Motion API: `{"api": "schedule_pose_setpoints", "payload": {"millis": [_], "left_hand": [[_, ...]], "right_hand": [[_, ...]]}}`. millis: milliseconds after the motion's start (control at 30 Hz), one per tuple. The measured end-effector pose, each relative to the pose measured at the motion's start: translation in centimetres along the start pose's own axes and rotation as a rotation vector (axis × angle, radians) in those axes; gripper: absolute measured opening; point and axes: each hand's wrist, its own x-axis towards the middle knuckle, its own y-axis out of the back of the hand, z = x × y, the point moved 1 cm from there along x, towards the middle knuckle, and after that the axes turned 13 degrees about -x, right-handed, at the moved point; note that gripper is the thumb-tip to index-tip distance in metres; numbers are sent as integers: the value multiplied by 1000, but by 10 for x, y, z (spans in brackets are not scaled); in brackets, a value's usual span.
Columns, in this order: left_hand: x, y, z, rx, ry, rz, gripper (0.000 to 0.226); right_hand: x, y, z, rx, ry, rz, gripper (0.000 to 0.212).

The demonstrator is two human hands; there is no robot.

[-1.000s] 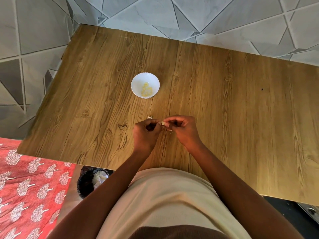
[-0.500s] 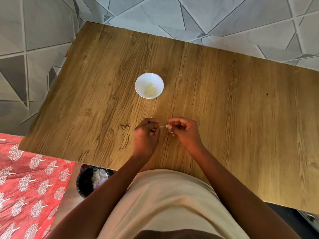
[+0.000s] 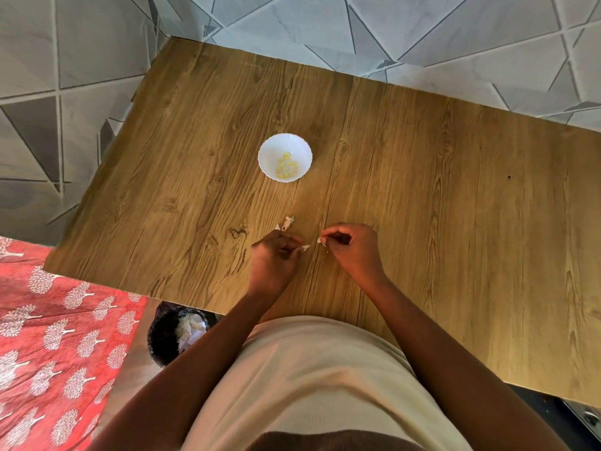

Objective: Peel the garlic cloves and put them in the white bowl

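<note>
A white bowl [image 3: 268,151] with several peeled yellowish garlic cloves [image 3: 286,167] stands on the wooden table [image 3: 422,190]. Nearer to me, my left hand [image 3: 274,258] pinches a small white piece, a garlic clove or its skin [image 3: 305,247], at its fingertips. My right hand [image 3: 353,247] pinches another pale scrap of skin [image 3: 322,240]. A small gap separates the two hands. Loose bits of garlic skin [image 3: 286,222] lie on the table just beyond my left hand.
A black waste bin [image 3: 169,333] holding white scraps stands on the floor under the table's near edge, to my left. A red patterned cloth [image 3: 48,336] lies further left. Grey tiled floor surrounds the table's far side.
My hands were pressed together around the clove; they have now pulled apart, each keeping a pale piece. The skin bits beyond my left hand have come into sight.
</note>
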Motion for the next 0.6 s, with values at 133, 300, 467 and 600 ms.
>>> {"api": "schedule_pose_setpoints", "payload": {"millis": [133, 300, 467, 600], "left_hand": [[-4, 5, 1, -56, -20, 81, 17], [-16, 25, -2, 51, -48, 254, 21], [-25, 55, -19, 194, 54, 381, 34], [-35, 64, -27, 216, 39, 300, 38]], "right_hand": [[0, -3, -6, -16, 89, -3, 13], [2, -21, -33, -77, 265, -97, 15], [22, -70, -73, -277, 482, -171, 20], [23, -91, -88, -489, 505, -122, 24]]}}
